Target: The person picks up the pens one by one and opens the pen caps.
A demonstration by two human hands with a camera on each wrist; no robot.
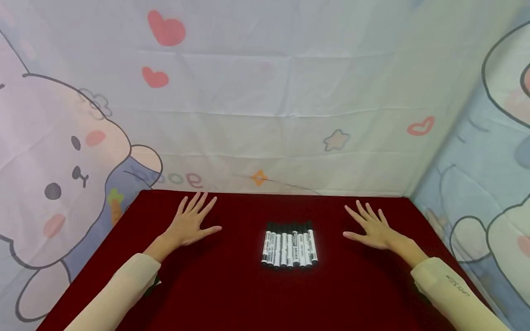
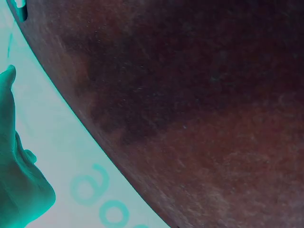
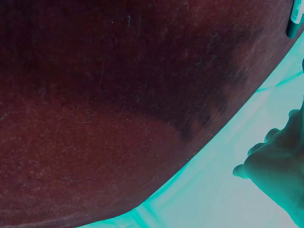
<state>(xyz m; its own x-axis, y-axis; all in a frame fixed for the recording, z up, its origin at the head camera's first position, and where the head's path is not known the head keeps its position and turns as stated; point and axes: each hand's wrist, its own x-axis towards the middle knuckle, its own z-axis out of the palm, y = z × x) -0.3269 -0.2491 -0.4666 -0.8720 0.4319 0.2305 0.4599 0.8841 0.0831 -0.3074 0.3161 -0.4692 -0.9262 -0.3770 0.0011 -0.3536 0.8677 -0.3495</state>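
A row of several white markers (image 1: 289, 248) with black caps lies side by side on the dark red cloth, caps toward the far edge. To their left, my left hand (image 1: 191, 225) is spread with straight fingers and holds nothing. My right hand (image 1: 374, 230) is spread likewise on the other side of the row, also holding nothing. In the left wrist view, part of the left hand (image 2: 21, 180) shows at the left edge. The right wrist view has part of the right hand (image 3: 278, 166) at its right edge and one marker's end (image 3: 295, 23) in the top corner.
The red-covered table (image 1: 232, 294) reaches back to a pale curtain (image 1: 256, 92) printed with hearts, a star and cartoon animals. Another stretch of printed curtain (image 1: 468, 174) stands along the right side. A small dark object (image 1: 153, 286) shows under the left sleeve.
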